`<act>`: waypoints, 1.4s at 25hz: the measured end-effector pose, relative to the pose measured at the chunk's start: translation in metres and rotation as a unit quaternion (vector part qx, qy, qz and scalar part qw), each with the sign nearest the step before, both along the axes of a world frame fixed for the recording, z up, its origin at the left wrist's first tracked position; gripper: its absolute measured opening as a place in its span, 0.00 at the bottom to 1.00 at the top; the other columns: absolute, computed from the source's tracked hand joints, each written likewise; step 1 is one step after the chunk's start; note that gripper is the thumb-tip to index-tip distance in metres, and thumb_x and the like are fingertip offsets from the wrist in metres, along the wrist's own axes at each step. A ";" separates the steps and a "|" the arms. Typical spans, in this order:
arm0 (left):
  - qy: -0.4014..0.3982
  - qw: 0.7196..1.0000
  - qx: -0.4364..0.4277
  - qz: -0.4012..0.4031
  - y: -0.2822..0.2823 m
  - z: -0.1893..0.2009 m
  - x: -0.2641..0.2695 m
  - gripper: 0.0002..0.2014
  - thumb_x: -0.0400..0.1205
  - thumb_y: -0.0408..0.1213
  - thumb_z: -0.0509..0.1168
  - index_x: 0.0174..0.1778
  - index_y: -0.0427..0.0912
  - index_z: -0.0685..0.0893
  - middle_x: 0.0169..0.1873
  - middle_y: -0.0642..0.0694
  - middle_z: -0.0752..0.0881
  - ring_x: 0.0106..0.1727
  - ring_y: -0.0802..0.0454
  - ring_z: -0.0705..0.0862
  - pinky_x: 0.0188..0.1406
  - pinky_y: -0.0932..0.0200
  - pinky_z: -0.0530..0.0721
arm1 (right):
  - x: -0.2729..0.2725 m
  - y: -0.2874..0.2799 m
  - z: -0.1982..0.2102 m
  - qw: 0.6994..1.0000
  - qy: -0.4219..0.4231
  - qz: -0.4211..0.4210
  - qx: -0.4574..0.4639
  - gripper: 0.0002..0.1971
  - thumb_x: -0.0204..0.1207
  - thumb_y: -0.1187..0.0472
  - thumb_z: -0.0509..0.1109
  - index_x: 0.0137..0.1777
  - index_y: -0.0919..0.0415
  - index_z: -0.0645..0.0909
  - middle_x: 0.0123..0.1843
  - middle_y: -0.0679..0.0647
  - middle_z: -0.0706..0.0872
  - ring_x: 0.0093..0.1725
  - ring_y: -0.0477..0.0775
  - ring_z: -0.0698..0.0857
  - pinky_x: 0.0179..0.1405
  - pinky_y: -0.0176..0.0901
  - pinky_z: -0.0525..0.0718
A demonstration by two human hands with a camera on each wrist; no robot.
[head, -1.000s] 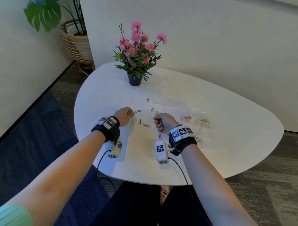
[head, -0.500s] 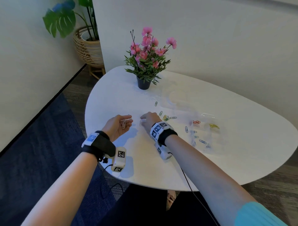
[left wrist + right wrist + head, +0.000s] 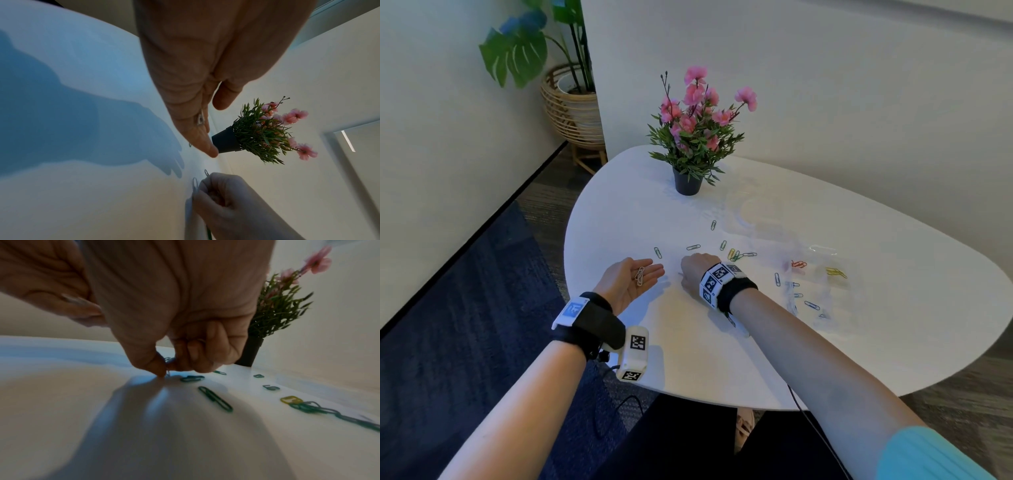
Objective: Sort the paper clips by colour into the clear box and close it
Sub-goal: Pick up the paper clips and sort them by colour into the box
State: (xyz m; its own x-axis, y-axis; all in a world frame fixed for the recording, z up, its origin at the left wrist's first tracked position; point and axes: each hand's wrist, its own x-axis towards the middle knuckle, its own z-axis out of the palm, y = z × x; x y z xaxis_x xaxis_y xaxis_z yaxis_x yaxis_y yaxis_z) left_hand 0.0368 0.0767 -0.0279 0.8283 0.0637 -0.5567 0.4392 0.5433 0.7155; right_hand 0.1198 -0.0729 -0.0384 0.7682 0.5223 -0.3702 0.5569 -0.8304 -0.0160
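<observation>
My left hand (image 3: 627, 285) lies palm up and open at the table's left edge, and a few pale paper clips (image 3: 640, 276) rest on its fingers. Just to its right, my right hand (image 3: 690, 270) is knuckles-up on the table; its thumb and forefinger pinch a pale clip (image 3: 168, 363) against the surface. Green clips (image 3: 657, 252) lie scattered beyond both hands, and a small mixed pile (image 3: 736, 254) lies by the right wrist. The clear box (image 3: 822, 322) stands open to the right, holding red clips (image 3: 798, 263), yellow clips (image 3: 836, 272) and blue clips (image 3: 811, 305) in separate compartments.
A black pot of pink flowers (image 3: 688, 185) stands at the back of the white table (image 3: 722, 370). One blue clip (image 3: 777, 279) lies just left of the box. A wicker planter (image 3: 571, 106) stands on the floor beyond the table, by the wall.
My left hand has turned palm up and opened flat with the pale clips on it. My right hand has crossed left to a spot beside it and pinches another clip.
</observation>
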 end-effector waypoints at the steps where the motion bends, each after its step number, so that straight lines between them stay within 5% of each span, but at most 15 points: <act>1: 0.000 1.000 0.008 0.006 -0.002 0.002 -0.001 0.22 0.87 0.33 0.44 0.74 0.26 0.66 0.72 0.30 0.75 0.63 0.39 0.80 0.68 0.52 0.76 | -0.003 -0.001 0.000 0.999 0.019 -0.021 0.018 0.11 0.80 0.57 0.58 0.44 0.63 0.78 0.38 0.57 0.81 0.34 0.58 0.79 0.33 0.43 0.76; 3: -0.011 0.999 0.037 0.022 -0.009 0.009 0.000 0.22 0.87 0.33 0.44 0.74 0.26 0.68 0.72 0.30 0.75 0.67 0.38 0.78 0.69 0.51 0.75 | -0.007 -0.003 0.001 0.977 0.117 -0.124 0.131 0.13 0.80 0.55 0.54 0.39 0.61 0.71 0.33 0.55 0.74 0.31 0.55 0.73 0.34 0.45 0.71; 4: -0.023 0.998 0.055 0.024 -0.015 0.015 0.002 0.21 0.87 0.33 0.46 0.73 0.26 0.69 0.71 0.30 0.75 0.69 0.38 0.78 0.70 0.51 0.75 | -0.010 -0.005 0.003 0.929 0.192 -0.213 0.236 0.12 0.79 0.57 0.53 0.35 0.60 0.67 0.31 0.54 0.70 0.28 0.54 0.68 0.32 0.44 0.68; 7: -0.069 0.991 0.109 -0.029 -0.043 0.034 0.008 0.17 0.85 0.32 0.54 0.67 0.31 0.76 0.66 0.35 0.80 0.68 0.42 0.79 0.71 0.52 0.74 | -0.025 -0.019 0.007 0.644 0.406 -0.431 0.484 0.13 0.73 0.63 0.50 0.26 0.56 0.59 0.24 0.53 0.64 0.19 0.50 0.59 0.19 0.35 0.57; 10: -0.116 0.951 0.236 -0.162 -0.073 0.039 0.008 0.17 0.84 0.40 0.55 0.64 0.39 0.82 0.63 0.43 0.83 0.68 0.48 0.80 0.67 0.57 0.75 | -0.035 -0.033 0.004 0.444 0.480 -0.483 0.583 0.16 0.77 0.61 0.47 0.30 0.62 0.70 0.24 0.56 0.75 0.17 0.50 0.72 0.17 0.30 0.67; 12: -0.156 0.912 0.317 -0.210 -0.085 0.033 0.006 0.19 0.84 0.44 0.54 0.66 0.45 0.81 0.65 0.46 0.82 0.68 0.51 0.79 0.64 0.59 0.75 | -0.036 -0.040 0.001 0.362 0.489 -0.495 0.620 0.19 0.81 0.59 0.46 0.35 0.64 0.73 0.22 0.57 0.80 0.17 0.52 0.78 0.20 0.33 0.72; 14: -0.195 0.901 0.338 -0.192 -0.088 0.030 0.005 0.17 0.85 0.42 0.53 0.64 0.47 0.81 0.65 0.47 0.83 0.66 0.53 0.79 0.66 0.60 0.76 | -0.036 -0.049 -0.002 0.331 0.498 -0.504 0.623 0.19 0.83 0.59 0.46 0.35 0.65 0.73 0.20 0.58 0.80 0.16 0.52 0.79 0.19 0.32 0.74; 16: -0.213 0.905 0.333 -0.157 -0.081 0.026 0.003 0.15 0.82 0.42 0.54 0.59 0.51 0.83 0.63 0.48 0.84 0.67 0.52 0.80 0.71 0.53 0.75 | -0.039 -0.057 0.003 0.355 0.495 -0.522 0.597 0.17 0.83 0.64 0.49 0.34 0.64 0.72 0.19 0.57 0.80 0.16 0.50 0.79 0.15 0.29 0.73; 19: -0.182 0.899 0.369 -0.149 -0.064 0.011 -0.004 0.11 0.78 0.44 0.57 0.50 0.58 0.84 0.58 0.48 0.86 0.64 0.49 0.82 0.69 0.48 0.78 | -0.038 -0.087 0.025 0.494 0.407 -0.524 0.563 0.15 0.82 0.73 0.54 0.35 0.65 0.76 0.25 0.55 0.77 0.14 0.45 0.75 0.13 0.28 0.68; 21: -0.133 0.869 0.442 -0.179 -0.055 -0.002 -0.014 0.10 0.82 0.39 0.60 0.53 0.53 0.84 0.59 0.48 0.86 0.62 0.50 0.83 0.64 0.54 0.78 | -0.031 -0.125 0.045 0.572 0.303 -0.513 0.564 0.16 0.78 0.79 0.55 0.34 0.67 0.79 0.28 0.57 0.77 0.15 0.43 0.73 0.14 0.29 0.67; 23: -0.099 0.833 0.503 -0.207 -0.050 -0.013 -0.023 0.12 0.84 0.34 0.58 0.60 0.45 0.84 0.62 0.45 0.84 0.62 0.49 0.82 0.62 0.59 0.74 | -0.019 -0.175 0.060 0.596 0.202 -0.533 0.566 0.16 0.77 0.80 0.54 0.32 0.69 0.78 0.28 0.60 0.75 0.14 0.44 0.72 0.12 0.29 0.65; 26: -0.082 0.819 0.522 -0.226 -0.048 -0.020 -0.030 0.13 0.84 0.34 0.59 0.63 0.42 0.83 0.64 0.43 0.83 0.64 0.48 0.80 0.62 0.61 0.72 | 0.003 -0.243 0.059 0.636 0.083 -0.594 0.485 0.16 0.78 0.77 0.57 0.30 0.69 0.76 0.28 0.60 0.75 0.23 0.51 0.72 0.13 0.31 0.68; 29: -0.079 0.818 0.521 -0.229 -0.049 -0.021 -0.031 0.13 0.84 0.34 0.59 0.63 0.42 0.83 0.64 0.43 0.84 0.65 0.48 0.80 0.61 0.61 0.72 | 0.020 -0.271 0.038 0.711 0.074 -0.599 0.361 0.15 0.76 0.75 0.61 0.27 0.69 0.76 0.33 0.66 0.79 0.31 0.59 0.76 0.29 0.42 0.76; 32: -0.079 0.818 0.521 -0.231 -0.052 -0.019 -0.031 0.13 0.84 0.34 0.59 0.62 0.43 0.83 0.63 0.43 0.84 0.63 0.49 0.81 0.61 0.62 0.72 | 0.023 -0.267 0.032 0.767 0.083 -0.555 0.311 0.11 0.77 0.71 0.61 0.33 0.66 0.76 0.39 0.63 0.79 0.37 0.61 0.78 0.36 0.47 0.79; 35: -0.078 0.815 0.524 -0.235 -0.052 -0.020 -0.031 0.13 0.84 0.35 0.60 0.62 0.42 0.83 0.62 0.43 0.85 0.60 0.50 0.81 0.61 0.62 0.72 | 0.017 -0.262 0.042 0.809 0.065 -0.520 0.266 0.12 0.80 0.67 0.58 0.52 0.62 0.84 0.55 0.61 0.82 0.50 0.64 0.84 0.52 0.52 0.87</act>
State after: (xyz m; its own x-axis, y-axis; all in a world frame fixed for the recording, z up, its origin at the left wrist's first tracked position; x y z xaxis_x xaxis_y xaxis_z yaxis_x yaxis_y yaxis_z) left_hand 0.0058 0.0244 -0.0480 0.9539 0.0915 -0.2860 0.2814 -0.6046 0.7452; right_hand 0.1368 -0.3349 0.0036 0.8671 -0.2703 -0.4185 -0.4743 -0.7048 -0.5275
